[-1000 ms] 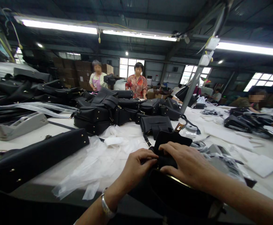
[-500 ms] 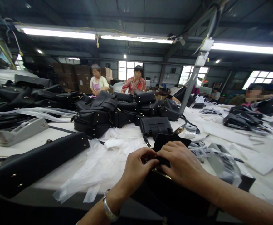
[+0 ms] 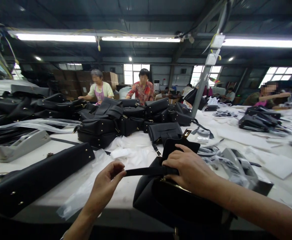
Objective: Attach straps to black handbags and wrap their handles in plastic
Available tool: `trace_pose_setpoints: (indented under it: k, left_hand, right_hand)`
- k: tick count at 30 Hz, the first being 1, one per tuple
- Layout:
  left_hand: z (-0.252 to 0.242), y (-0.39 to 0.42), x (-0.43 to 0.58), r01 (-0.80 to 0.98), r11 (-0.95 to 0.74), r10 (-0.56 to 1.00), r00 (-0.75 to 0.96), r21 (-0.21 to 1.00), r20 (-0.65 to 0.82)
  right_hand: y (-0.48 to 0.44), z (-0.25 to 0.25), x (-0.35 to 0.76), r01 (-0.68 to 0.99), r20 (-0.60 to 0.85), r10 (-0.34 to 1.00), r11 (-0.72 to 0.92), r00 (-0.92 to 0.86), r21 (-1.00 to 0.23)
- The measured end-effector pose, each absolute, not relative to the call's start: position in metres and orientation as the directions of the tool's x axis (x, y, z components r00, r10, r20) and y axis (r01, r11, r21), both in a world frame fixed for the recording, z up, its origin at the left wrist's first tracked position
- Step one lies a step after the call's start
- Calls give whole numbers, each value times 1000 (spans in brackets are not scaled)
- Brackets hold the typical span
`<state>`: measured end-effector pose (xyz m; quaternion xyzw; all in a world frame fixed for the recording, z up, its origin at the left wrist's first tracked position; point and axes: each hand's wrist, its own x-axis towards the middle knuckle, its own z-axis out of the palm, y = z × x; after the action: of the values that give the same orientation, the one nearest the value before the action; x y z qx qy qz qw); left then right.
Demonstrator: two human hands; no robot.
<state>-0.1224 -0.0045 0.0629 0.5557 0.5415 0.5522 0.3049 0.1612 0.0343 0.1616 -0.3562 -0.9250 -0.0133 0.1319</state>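
Half a second before, both hands had met above the bag's mouth; now the left hand (image 3: pixel 108 182) had drawn away toward eight o'clock, and a strap (image 3: pixel 144 171) stretched almost level between it and the right hand (image 3: pixel 186 163). The bag's left side, largely covered earlier, had come into sight.

The left forearm rose from the lower edge toward one o'clock, the wrist nearly straight and the palm turned inward. The right forearm reached in from four o'clock, its hand palm-down over the rim of the bag (image 3: pixel 146 195), which sat at five o'clock in the view with its zip (image 3: pixel 182 189) undone.

The left fingers pinched the strap's far end between thumb and forefinger, the others loosely curled. The right fingers were bent over the strap's near end, grasping it at the bag's mouth, just above the zip; the fingertips were partly hidden. Wrap (image 3: pixel 79 196) lay on the bench (image 3: pixel 120 193), and a long bag (image 3: pixel 45 173) rested at eight o'clock.
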Motion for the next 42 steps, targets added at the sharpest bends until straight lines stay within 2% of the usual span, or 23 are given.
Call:
trace_pose_setpoints:
  k: [7, 11, 13, 15, 19, 22, 23, 25, 28, 30, 32, 38, 42]
  left_hand:
    - [36, -15, -165, 298, -171, 902, -336, 939, 271]
    - [26, -13, -164, 405, -110, 952, -221, 908, 214]
    - [32, -9, -149, 480, -155, 954, -154, 864, 257]
    - [44, -4, -125, 501, -263, 937, -71, 824, 341]
    - [67, 10, -76, 408, -460, 885, 144, 789, 442]
    - [72, 21, -58, 354, -466, 884, 160, 811, 439]
    - [72, 24, -56, 328, -436, 900, 138, 838, 413]
    - [69, 27, -54, 244, -350, 937, 98, 904, 336]
    - [65, 28, -52, 97, -226, 969, 121, 969, 214]
    - [63, 28, -50, 15, -168, 974, 155, 986, 164]
    - [61, 28, -47, -46, -137, 978, 153, 989, 143]
    - [62, 31, -35, -212, -180, 983, -7, 961, 183]
    - [59, 27, -14, -325, -206, 978, -111, 923, 179]
  right_hand:
    - [39, 169, 162, 663, 168, 666, 744, -727, -79]
    - [46, 175, 169, 637, 150, 636, 769, -757, -48]
    - [49, 178, 171, 631, 166, 627, 775, -761, -30]
    - [51, 180, 172, 627, 206, 614, 779, -762, -2]
    - [42, 170, 175, 608, 346, 555, 791, -756, 60]
    - [23, 153, 180, 576, 517, 471, 816, -714, 52]
    - [16, 147, 181, 572, 548, 472, 820, -690, 13]
    - [5, 137, 182, 599, 495, 584, 786, -643, -148]
    - [3, 126, 176, 684, 193, 815, 567, -546, -459]
    - [10, 121, 169, 659, -2, 859, 392, -513, -641]
    - [19, 118, 161, 592, -94, 852, 274, -515, -758]
    - [44, 136, 142, 469, -39, 844, 258, -535, -845]
    - [55, 158, 146, 479, -24, 815, 315, -578, -819]
